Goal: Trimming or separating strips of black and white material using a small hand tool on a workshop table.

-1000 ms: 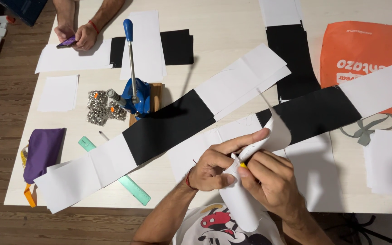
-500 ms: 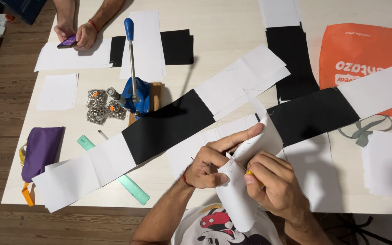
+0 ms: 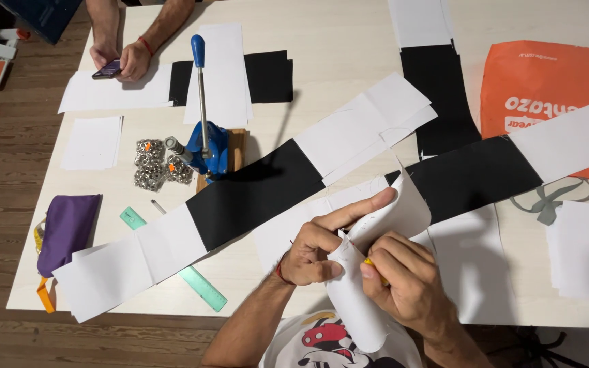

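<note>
Left hand point(image 3: 318, 249) pinching a curled white fabric strip point(image 3: 369, 272) at the tabletop's near edge, right hand point(image 3: 403, 283) closed around a small yellow tool point(image 3: 369, 262) against it

Bright even light, soft shadows (sharp throughout), no glare

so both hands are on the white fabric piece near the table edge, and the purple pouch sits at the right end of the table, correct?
Not quite. The head view shows the purple pouch at the left end of the table, not the right. The rest holds: the left hand and right hand both grip the white fabric piece near the table edge.
</note>
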